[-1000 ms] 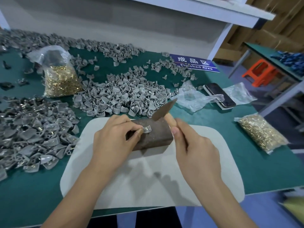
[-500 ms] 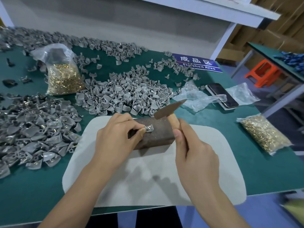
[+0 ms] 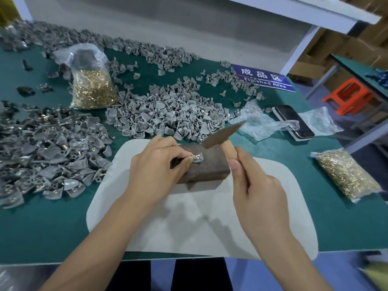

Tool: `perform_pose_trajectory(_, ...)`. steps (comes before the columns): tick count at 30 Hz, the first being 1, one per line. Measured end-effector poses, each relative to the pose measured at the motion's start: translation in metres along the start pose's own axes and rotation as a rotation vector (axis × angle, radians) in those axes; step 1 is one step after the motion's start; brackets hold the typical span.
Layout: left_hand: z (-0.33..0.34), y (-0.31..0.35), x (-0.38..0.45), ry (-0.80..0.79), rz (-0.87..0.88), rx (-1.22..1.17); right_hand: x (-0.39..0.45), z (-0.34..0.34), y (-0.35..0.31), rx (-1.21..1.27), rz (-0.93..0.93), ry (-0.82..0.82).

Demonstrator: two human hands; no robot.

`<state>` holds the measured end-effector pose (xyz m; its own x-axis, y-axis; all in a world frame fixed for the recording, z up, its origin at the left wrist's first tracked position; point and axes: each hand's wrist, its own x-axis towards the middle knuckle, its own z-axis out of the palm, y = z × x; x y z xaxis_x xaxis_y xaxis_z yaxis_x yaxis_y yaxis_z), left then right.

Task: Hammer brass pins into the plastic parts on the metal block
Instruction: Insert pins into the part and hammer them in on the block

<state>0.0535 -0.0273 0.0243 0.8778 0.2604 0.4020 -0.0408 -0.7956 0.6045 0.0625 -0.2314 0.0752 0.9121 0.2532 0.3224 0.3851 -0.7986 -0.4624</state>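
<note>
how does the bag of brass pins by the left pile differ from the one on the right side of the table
The left bag of pins stands upright, its open top bunched above the brass; the right bag of pins lies flat on the green table. The left bag sits among grey plastic parts; the right bag lies apart from them. Both are clear plastic holding brass pins.

A: Left hand?
B: Forearm in from lower left, fingers curled, thumb and forefinger pinching the part on the block.
A: Right hand?
B: Forearm in from lower right, fist round the hammer handle, thumb straight along it, head raised.
</note>
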Motion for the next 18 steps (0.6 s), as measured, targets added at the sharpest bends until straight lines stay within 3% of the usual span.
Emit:
perform_pose_trajectory(2,0.0002,-0.0005,0.0002,0.009,0.005,0.009,0.0035,-0.0015,0.0026,-0.089,-0.019,-0.092)
perform_pose_trajectory(6,0.0011,-0.0027,0.0002,0.002,0.011,-0.005,0.0034,-0.0026,0.0037,0.005,0.0,0.042)
perform_pose_trajectory(9,0.0019,-0.0026,0.0002,0.013,0.01,0.003,0.0031,-0.0017,0.004,-0.071,-0.01,-0.114)
perform_pose_trajectory(13,0.0039,-0.0032,0.0002,0.018,0.009,-0.017,0.0003,-0.0002,0.0035,0.025,-0.014,0.063)
perform_pose_trajectory(16,0.0039,-0.0025,0.0,0.029,0.012,-0.004,0.0021,-0.0019,0.0012,-0.075,0.0,-0.112)
perform_pose_trajectory(18,0.004,-0.002,-0.0004,0.023,0.014,-0.005,0.0048,-0.0075,0.0045,-0.133,-0.019,-0.087)
